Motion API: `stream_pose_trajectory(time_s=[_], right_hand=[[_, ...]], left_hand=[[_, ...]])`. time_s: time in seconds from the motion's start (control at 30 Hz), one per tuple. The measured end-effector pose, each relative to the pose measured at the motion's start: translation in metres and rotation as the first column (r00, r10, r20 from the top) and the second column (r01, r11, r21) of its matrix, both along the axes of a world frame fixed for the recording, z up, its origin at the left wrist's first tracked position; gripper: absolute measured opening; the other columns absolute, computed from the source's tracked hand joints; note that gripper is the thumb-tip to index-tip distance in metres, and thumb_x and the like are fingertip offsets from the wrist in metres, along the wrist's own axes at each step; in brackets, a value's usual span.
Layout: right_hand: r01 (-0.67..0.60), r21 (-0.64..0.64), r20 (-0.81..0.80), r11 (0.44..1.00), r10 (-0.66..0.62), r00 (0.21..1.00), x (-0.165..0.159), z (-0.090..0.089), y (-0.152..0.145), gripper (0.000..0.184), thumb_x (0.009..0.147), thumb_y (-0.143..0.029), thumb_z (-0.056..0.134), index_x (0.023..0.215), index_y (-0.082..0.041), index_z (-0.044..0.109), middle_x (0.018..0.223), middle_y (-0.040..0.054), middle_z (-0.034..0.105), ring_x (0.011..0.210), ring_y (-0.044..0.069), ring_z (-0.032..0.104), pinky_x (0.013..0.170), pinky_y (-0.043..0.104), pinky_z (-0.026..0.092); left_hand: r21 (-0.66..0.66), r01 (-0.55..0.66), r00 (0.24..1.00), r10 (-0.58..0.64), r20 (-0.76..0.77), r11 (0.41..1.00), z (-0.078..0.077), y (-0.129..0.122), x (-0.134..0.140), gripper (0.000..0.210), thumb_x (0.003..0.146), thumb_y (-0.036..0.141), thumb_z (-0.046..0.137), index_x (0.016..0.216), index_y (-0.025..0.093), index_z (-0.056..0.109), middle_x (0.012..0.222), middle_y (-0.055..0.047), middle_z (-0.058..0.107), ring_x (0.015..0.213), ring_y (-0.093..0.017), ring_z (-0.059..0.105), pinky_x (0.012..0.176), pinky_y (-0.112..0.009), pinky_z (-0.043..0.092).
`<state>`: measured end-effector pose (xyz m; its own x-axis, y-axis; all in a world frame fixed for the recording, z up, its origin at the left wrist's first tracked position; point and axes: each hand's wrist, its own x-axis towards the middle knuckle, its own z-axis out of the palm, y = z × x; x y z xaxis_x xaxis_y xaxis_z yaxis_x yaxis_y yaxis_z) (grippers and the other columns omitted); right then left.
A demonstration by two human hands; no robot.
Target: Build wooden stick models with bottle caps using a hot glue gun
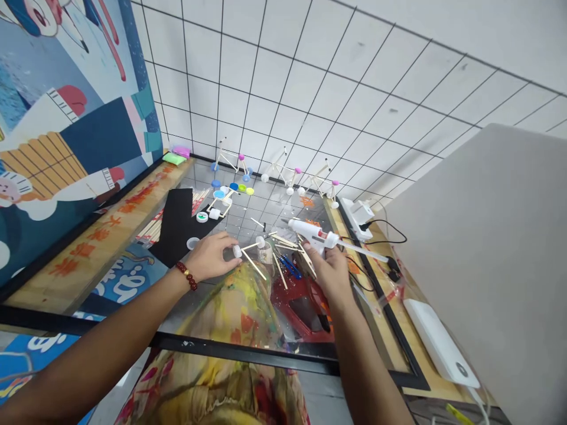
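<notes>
My left hand [211, 257] pinches a small white bottle cap [237, 251] between thumb and fingertips. From that cap one thin wooden stick [250, 246] runs to a second white cap [260, 242], and another stick [254, 264] slants down to the right. My right hand [331, 274] is wrapped round a white hot glue gun [310, 232], its nozzle pointing left above the table. A glue stick [363, 251] sticks out of the gun's back end. Below the gun lie loose sticks [283, 239] and blue-handled scissors [290, 267].
Three stick figures with coloured caps, one at the left [228, 159], stand along the tiled wall. A cap-and-stick piece [220, 206] lies near black card [175, 227]. A power strip [357, 218] and white power bank [440, 342] sit right, beside cables. A red tray [295, 307] shows near the front.
</notes>
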<state>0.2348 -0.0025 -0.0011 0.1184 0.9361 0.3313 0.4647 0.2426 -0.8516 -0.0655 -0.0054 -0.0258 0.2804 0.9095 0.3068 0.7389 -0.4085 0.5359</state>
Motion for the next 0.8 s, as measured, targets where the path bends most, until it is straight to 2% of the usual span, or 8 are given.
stream_pose_trajectory(time_s=[0.07, 0.17, 0.3, 0.4, 0.53, 0.8], right_hand=[[-0.028, 0.000, 0.012, 1.000, 0.028, 1.000, -0.012, -0.009, -0.010, 0.049, 0.086, -0.052, 0.063, 0.120, -0.017, 0.067, 0.107, 0.0103, 0.075, 0.094, 0.026, 0.068, 0.088, 0.040, 0.051], [-0.031, 0.003, 0.138, 1.000, 0.030, 0.990, -0.020, -0.019, -0.019, 0.042, 0.088, -0.048, 0.061, 0.116, -0.017, 0.068, 0.105, 0.0117, 0.075, 0.096, 0.028, 0.068, 0.090, 0.044, 0.051], [-0.088, 0.023, 0.273, 0.996, 0.078, 0.959, -0.021, -0.023, -0.025, 0.040, 0.092, -0.047, 0.055, 0.116, -0.017, 0.067, 0.112, 0.0138, 0.073, 0.104, 0.030, 0.067, 0.093, 0.046, 0.050], [-0.101, -0.014, 0.365, 0.995, 0.099, 0.926, -0.023, -0.024, -0.025, 0.042, 0.093, -0.048, 0.052, 0.119, -0.018, 0.066, 0.110, 0.0138, 0.073, 0.102, 0.030, 0.067, 0.093, 0.047, 0.050], [-0.110, -0.078, 0.416, 0.991, 0.133, 0.899, -0.024, -0.026, -0.022, 0.043, 0.094, -0.048, 0.047, 0.120, -0.019, 0.065, 0.109, 0.0141, 0.073, 0.103, 0.030, 0.066, 0.092, 0.046, 0.050], [-0.060, -0.044, 0.484, 0.997, 0.074, 0.872, -0.022, -0.029, -0.020, 0.045, 0.094, -0.049, 0.045, 0.116, -0.015, 0.066, 0.101, 0.0165, 0.072, 0.094, 0.032, 0.067, 0.085, 0.045, 0.050]], left_hand=[[-0.005, 0.002, 1.000, -0.002, -0.006, 1.000, 0.000, 0.000, 0.000, 0.028, 0.077, 0.033, 0.073, 0.101, 0.019, 0.073, 0.098, -0.005, 0.068, 0.071, -0.016, 0.060, 0.064, -0.029, 0.045], [-0.013, -0.001, 1.000, 0.001, -0.014, 1.000, 0.000, 0.000, 0.000, 0.029, 0.077, 0.034, 0.073, 0.102, 0.019, 0.073, 0.099, -0.005, 0.069, 0.071, -0.016, 0.060, 0.063, -0.028, 0.045], [-0.014, -0.020, 1.000, 0.020, -0.022, 1.000, 0.000, 0.000, 0.001, 0.029, 0.076, 0.035, 0.074, 0.102, 0.020, 0.073, 0.099, -0.004, 0.069, 0.070, -0.015, 0.060, 0.061, -0.028, 0.044], [-0.019, -0.027, 0.999, 0.027, -0.031, 0.999, 0.002, -0.001, 0.002, 0.025, 0.078, 0.035, 0.072, 0.099, 0.021, 0.073, 0.098, -0.004, 0.069, 0.069, -0.015, 0.060, 0.060, -0.028, 0.043], [-0.015, -0.024, 0.999, 0.024, -0.029, 1.000, 0.002, -0.001, 0.002, 0.022, 0.079, 0.034, 0.071, 0.096, 0.021, 0.073, 0.098, -0.004, 0.069, 0.069, -0.015, 0.059, 0.060, -0.028, 0.043], [-0.029, -0.020, 1.000, 0.020, -0.013, 0.999, 0.001, 0.000, 0.002, 0.024, 0.080, 0.034, 0.070, 0.099, 0.020, 0.073, 0.100, -0.004, 0.068, 0.073, -0.016, 0.060, 0.063, -0.029, 0.045]])
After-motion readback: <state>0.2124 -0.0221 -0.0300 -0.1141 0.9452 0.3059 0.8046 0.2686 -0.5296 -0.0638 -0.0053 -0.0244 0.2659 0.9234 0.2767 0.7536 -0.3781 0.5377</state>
